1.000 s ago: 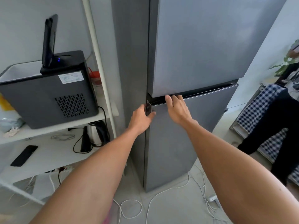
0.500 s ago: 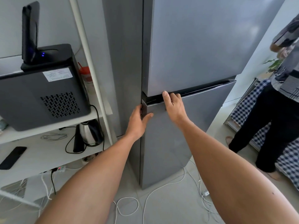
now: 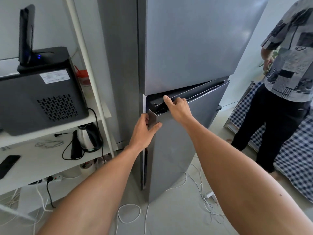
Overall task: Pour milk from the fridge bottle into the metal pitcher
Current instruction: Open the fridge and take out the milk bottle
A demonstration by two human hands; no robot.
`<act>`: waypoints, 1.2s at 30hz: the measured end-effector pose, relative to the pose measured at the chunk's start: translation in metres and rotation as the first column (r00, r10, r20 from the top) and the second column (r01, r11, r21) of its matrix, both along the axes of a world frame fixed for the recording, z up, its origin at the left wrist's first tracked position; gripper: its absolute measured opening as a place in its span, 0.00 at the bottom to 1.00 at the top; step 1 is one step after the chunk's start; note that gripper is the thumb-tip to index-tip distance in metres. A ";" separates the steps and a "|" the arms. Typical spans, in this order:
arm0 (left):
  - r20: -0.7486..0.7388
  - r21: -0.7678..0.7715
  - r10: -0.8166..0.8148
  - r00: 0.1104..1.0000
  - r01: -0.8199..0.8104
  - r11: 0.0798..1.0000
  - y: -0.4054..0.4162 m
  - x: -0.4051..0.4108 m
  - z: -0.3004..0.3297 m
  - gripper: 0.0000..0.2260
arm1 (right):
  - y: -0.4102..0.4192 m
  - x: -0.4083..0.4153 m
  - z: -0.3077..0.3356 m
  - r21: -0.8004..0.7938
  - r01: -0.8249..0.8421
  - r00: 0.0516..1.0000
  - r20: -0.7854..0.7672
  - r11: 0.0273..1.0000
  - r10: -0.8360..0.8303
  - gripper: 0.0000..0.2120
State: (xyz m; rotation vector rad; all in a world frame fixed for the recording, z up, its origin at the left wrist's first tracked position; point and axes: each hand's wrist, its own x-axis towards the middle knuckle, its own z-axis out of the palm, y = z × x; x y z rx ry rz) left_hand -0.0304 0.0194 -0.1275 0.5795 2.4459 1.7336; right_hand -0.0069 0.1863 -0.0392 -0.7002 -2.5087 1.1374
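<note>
A tall grey fridge [image 3: 186,44] stands in front of me. Its lower door [image 3: 172,150] is ajar, with a narrow gap along its left edge. My left hand [image 3: 144,131] grips the door's upper left corner, fingers wrapped around the edge. My right hand [image 3: 177,107] holds the recessed top edge of the same door, fingers curled into the handle groove. The fridge's inside is hidden; no milk bottle or metal pitcher is in view.
A white shelf unit [image 3: 101,114] on the left carries a dark machine [image 3: 42,99], an electric kettle [image 3: 88,136] and a phone [image 3: 8,164]. White cables [image 3: 128,216] trail over the floor. A person [image 3: 286,92] stands at the right by a checked cloth [image 3: 296,158].
The lower fridge door has swung out from shut to slightly ajar, with both my hands on its top left corner. The person at the right has stepped closer.
</note>
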 end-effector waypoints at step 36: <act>-0.169 -0.639 -0.699 0.695 0.463 0.614 0.237 0.187 0.020 0.16 | 0.209 0.324 0.006 0.513 0.424 0.842 0.080 0.746 -0.534 0.18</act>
